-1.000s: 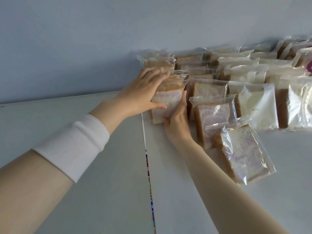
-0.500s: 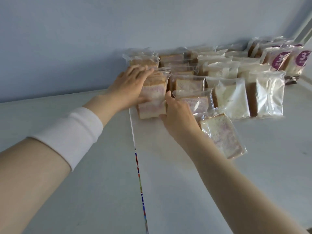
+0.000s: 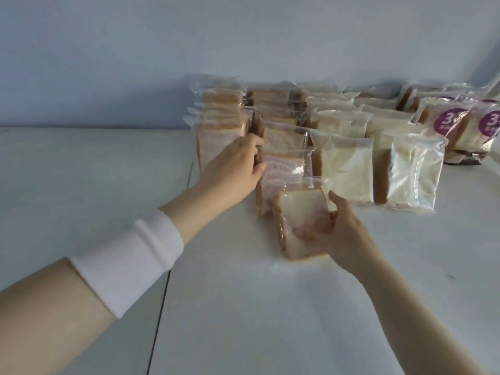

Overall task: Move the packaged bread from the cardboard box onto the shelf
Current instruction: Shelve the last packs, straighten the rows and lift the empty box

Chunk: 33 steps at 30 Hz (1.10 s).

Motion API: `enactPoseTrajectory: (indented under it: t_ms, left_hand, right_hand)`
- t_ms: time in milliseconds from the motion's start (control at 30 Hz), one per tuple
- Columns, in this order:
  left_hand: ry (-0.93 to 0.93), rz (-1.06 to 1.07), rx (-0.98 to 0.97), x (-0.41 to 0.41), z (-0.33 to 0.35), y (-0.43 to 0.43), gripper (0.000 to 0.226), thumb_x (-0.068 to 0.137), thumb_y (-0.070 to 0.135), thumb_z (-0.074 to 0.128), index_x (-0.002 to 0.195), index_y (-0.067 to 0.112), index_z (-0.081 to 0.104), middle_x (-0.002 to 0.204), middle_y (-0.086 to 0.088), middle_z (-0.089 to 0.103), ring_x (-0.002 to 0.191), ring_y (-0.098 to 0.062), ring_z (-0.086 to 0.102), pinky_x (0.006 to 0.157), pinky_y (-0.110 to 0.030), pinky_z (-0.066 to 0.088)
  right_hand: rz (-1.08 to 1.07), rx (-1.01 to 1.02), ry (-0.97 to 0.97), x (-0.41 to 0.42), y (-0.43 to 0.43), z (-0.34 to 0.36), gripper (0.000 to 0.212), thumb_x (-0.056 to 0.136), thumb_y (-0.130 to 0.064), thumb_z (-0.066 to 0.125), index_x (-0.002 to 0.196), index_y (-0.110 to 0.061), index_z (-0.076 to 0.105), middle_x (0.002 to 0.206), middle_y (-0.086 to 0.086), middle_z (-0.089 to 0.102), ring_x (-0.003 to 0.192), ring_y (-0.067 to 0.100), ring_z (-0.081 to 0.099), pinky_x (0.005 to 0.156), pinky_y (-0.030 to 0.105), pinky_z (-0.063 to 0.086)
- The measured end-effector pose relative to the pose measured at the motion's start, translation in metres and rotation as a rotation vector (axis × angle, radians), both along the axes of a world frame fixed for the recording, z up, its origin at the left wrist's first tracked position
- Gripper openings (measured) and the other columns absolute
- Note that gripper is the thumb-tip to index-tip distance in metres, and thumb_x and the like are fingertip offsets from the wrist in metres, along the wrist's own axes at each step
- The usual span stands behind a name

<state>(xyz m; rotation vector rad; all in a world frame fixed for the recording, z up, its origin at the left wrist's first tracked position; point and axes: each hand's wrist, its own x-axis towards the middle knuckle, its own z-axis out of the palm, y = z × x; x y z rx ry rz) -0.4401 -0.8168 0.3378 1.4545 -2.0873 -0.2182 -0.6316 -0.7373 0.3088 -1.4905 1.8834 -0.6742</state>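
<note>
Looking down, head view: rows of clear-plastic-wrapped bread slices stood on the flat white shelf surface, backed against the pale blue-grey wall. Right hand gripped the front clear packet of pink-swirled bread, with the thumb on its right edge and the fingers showing through the wrap behind it. The packet was tilted, its lower edge at the shelf, just in front of a second pink-swirled packet. Left hand lay against the left edge of that second packet, fingers bent; could not tell whether it pinched anything. White fabric wristband on the left forearm. To the right, two pale white-bread packets stood upright, side by side. Far right: two packets with round purple labels, a white "3" legible, smaller print beneath too blurred to read. Dark seam ran down the shelf.
</note>
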Motion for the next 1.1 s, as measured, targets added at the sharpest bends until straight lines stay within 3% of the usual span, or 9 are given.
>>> enactPoseTrajectory:
  t_ms: [67,167,267,367,467,567,733,900,1100]
  left_hand:
    - [0.146,0.168,0.261,-0.018,-0.011,-0.006,0.044,0.091,0.028,0.053,0.130,0.011,0.041,0.125,-0.009,0.056,0.110,-0.026,0.056,0.091,-0.034,0.045]
    - [0.411,0.341,0.342,-0.026,-0.012,-0.022,0.047,0.090,0.028,0.056,0.130,0.009,0.040,0.115,-0.008,0.061,0.105,-0.024,0.058,0.086,-0.030,0.044]
    - [0.472,0.303,0.371,-0.027,-0.015,-0.026,0.043,0.088,0.026,0.060,0.127,0.015,0.045,0.097,0.000,0.059,0.090,-0.016,0.055,0.076,-0.027,0.046]
    - [0.590,0.211,0.378,-0.023,-0.013,-0.027,0.020,0.088,0.018,0.060,0.105,0.026,0.053,0.082,0.006,0.058,0.077,-0.011,0.055,0.064,-0.018,0.044]
    - [0.656,0.082,0.400,-0.014,-0.006,-0.024,0.021,0.087,0.011,0.059,0.085,0.029,0.049,0.080,0.007,0.057,0.072,-0.008,0.053,0.067,-0.018,0.041]
    - [0.481,-0.029,0.430,0.003,0.012,-0.032,0.017,0.089,0.011,0.056,0.091,0.027,0.051,0.097,0.005,0.060,0.092,-0.010,0.057,0.078,-0.021,0.044]
    - [0.124,-0.147,0.193,-0.003,0.060,-0.095,0.024,0.091,0.014,0.053,0.114,0.020,0.057,0.123,0.002,0.058,0.109,-0.011,0.055,0.088,-0.023,0.043]
    - [-0.488,-0.279,0.314,-0.039,0.064,-0.147,0.054,0.087,0.046,0.054,0.131,0.015,0.047,0.136,-0.004,0.048,0.121,-0.021,0.047,0.096,-0.027,0.036]
    - [-0.581,-0.403,0.328,-0.044,0.060,-0.164,0.032,0.087,0.043,0.056,0.109,0.022,0.065,0.120,-0.003,0.053,0.110,-0.019,0.049,0.097,-0.035,0.041]
  right_hand:
    - [-0.032,-0.046,-0.100,-0.003,-0.001,-0.010,0.109,0.061,-0.035,0.084,0.146,-0.021,0.019,0.104,-0.007,0.053,0.107,0.021,0.056,0.091,0.036,0.045]
    - [-0.095,-0.102,-0.232,-0.008,-0.003,-0.019,0.091,0.054,-0.030,0.088,0.130,-0.021,0.040,0.105,-0.006,0.058,0.099,0.017,0.058,0.089,0.039,0.050]
    - [-0.128,-0.161,-0.379,-0.006,-0.013,-0.021,0.068,0.053,-0.019,0.089,0.103,-0.023,0.043,0.097,-0.007,0.058,0.092,0.015,0.060,0.081,0.038,0.054]
    - [-0.099,-0.224,-0.499,0.005,-0.026,-0.023,0.070,0.057,-0.011,0.087,0.104,-0.022,0.036,0.095,-0.013,0.053,0.083,-0.004,0.057,0.068,0.016,0.052]
    - [-0.075,-0.277,-0.575,0.014,-0.036,-0.027,0.071,0.062,-0.005,0.083,0.108,-0.022,0.031,0.099,-0.015,0.052,0.082,-0.013,0.054,0.067,0.006,0.051]
    - [-0.061,-0.280,-0.643,0.015,-0.040,-0.029,0.076,0.061,0.000,0.083,0.113,-0.021,0.031,0.103,-0.013,0.053,0.084,-0.014,0.058,0.073,0.011,0.053]
    - [-0.035,-0.236,-0.575,0.015,-0.047,-0.029,0.062,0.056,-0.004,0.085,0.094,-0.034,0.045,0.095,-0.010,0.062,0.091,0.007,0.062,0.085,0.046,0.054]
    - [-0.054,-0.246,-0.489,0.015,-0.057,-0.028,0.064,0.054,-0.010,0.087,0.091,-0.040,0.045,0.094,-0.011,0.064,0.094,0.016,0.063,0.083,0.047,0.054]
    - [-0.074,-0.305,-0.412,0.020,-0.070,-0.024,0.067,0.055,-0.007,0.087,0.101,-0.028,0.044,0.092,-0.017,0.059,0.093,0.015,0.059,0.079,0.034,0.050]
